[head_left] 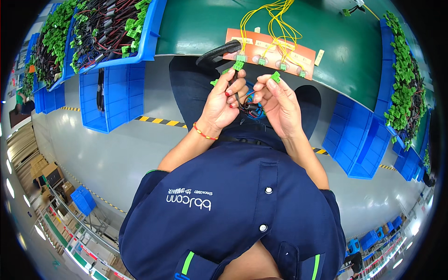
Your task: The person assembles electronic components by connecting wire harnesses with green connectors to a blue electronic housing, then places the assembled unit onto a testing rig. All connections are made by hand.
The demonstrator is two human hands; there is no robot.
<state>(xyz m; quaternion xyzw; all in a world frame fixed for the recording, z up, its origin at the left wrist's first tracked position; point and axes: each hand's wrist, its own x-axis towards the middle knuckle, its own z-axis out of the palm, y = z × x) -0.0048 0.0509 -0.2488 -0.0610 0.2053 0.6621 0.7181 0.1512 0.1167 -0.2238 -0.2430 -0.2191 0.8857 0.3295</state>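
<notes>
Between the fingers of my left hand [221, 103] are green terminal connectors [238, 65] with dark cables running down from them. The uppermost one lies close to a green socket on an orange test board [268, 43]; whether they touch I cannot tell. My right hand [281, 106] pinches another green connector [276, 77] between thumb and fingers, just below the board's edge. Black and blue cable [252, 109] hangs in a loose bundle between both hands. Several green sockets [283, 66] line the near edge of the board, with yellow wires [275, 21] rising from them.
A black curved handle-like part [219, 52] sits at the board's left. The green table [196, 28] lies ahead. Blue bins [151, 32] of cables with green connectors stand at left, and more connectors [402, 88] at right. Blue crates [357, 135] hang below the table on both sides.
</notes>
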